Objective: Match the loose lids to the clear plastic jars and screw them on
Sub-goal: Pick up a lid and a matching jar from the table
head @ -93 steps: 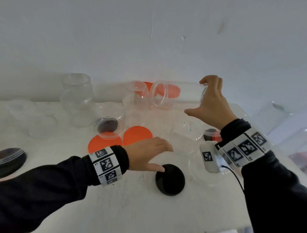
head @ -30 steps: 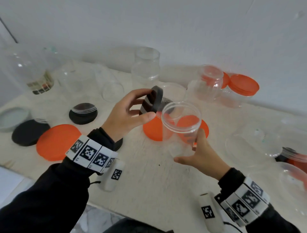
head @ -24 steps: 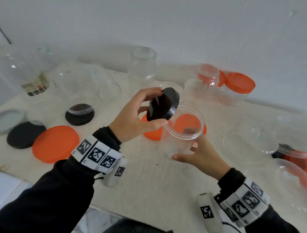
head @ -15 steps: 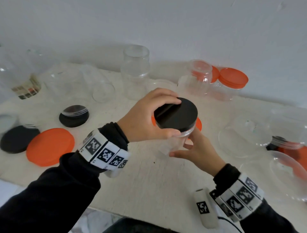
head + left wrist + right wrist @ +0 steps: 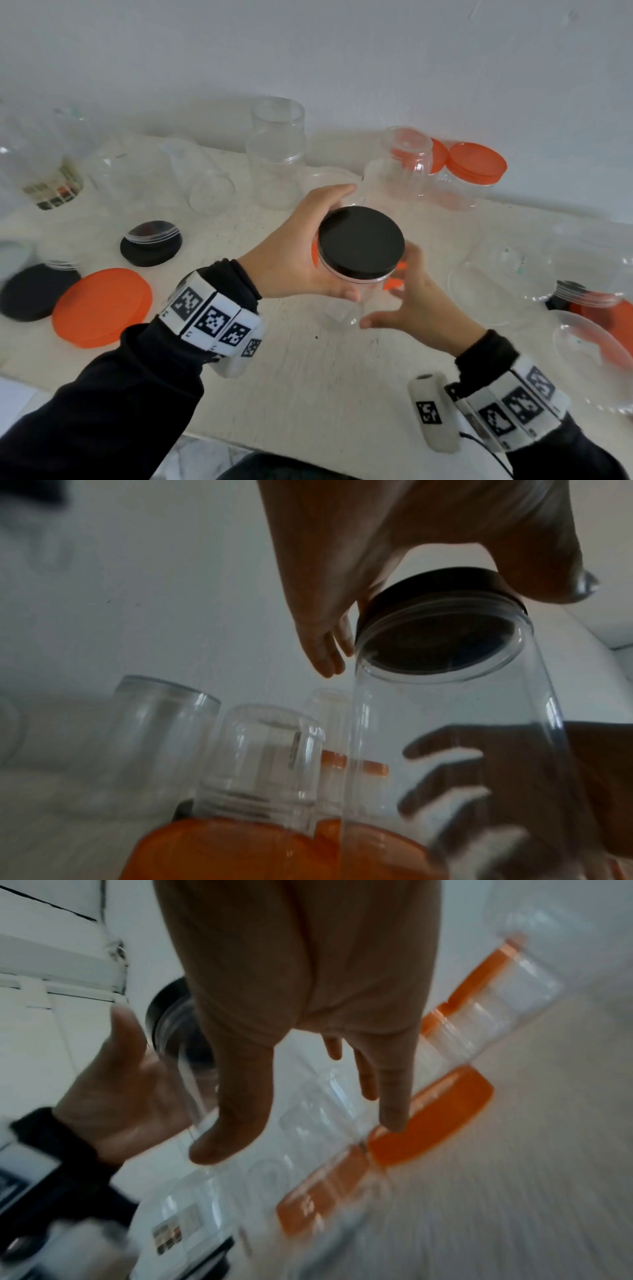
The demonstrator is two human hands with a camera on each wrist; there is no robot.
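A clear plastic jar (image 5: 346, 301) is held above the white table (image 5: 308, 383) with a black lid (image 5: 361, 240) sitting flat on its mouth. My left hand (image 5: 347, 241) grips the lid's rim from the left, thumb in front and fingers behind. My right hand (image 5: 388, 286) is at the jar's lower right with thumb and fingers spread and straight, not clamped on it. In the left wrist view the lid (image 5: 441, 588) caps the jar (image 5: 445, 737). In the blurred right wrist view the right hand (image 5: 308, 1137) has straight fingers and the jar (image 5: 178, 1056) lies to the left of its thumb.
A loose orange lid (image 5: 102, 306) and two black lids (image 5: 150, 243) (image 5: 27, 294) lie at the left. A tall clear jar (image 5: 277, 150) and an inverted one (image 5: 407, 161) stand behind. An orange-lidded jar (image 5: 476, 168) is at the back right; clear jars (image 5: 493, 284) crowd the right.
My left hand swung the black lid from beside the jar onto its mouth and laid it flat. My right hand, which held the jar's body, has spread its fingers.
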